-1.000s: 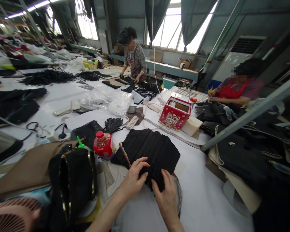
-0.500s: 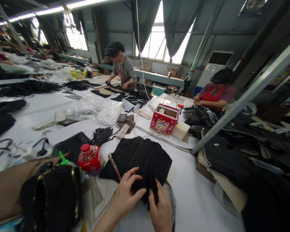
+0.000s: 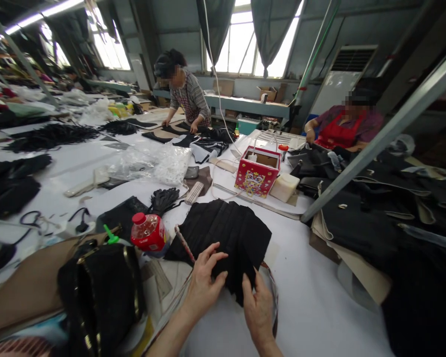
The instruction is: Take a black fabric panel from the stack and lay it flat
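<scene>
Since the half-second-earlier view, both of my hands have slid slightly up the fanned stack of black fabric pieces [image 3: 226, 235], which itself lies as it did on the white table [image 3: 312, 307]. Nearest me, my left hand [image 3: 204, 285] lies flat on the stack's near corner, fingers spread apart to pin the layers so the fan does not shift. My right hand [image 3: 258, 310], just right of the left on that same near edge, has thumb and forefinger closed together on the lowest piece, apparently to separate one layer from the rest. Left of the stack stands a red-capped bottle [image 3: 148, 233], kept within reach, with a black handbag [image 3: 96, 292] nearer me on a brown board. Beyond the stack sits a red patterned box [image 3: 256, 173], open-topped for access. Farther behind the stack, one co-worker in a striped top [image 3: 188, 96] leans over dark cut pieces; another in a red apron [image 3: 342, 131] sits to the right.
</scene>
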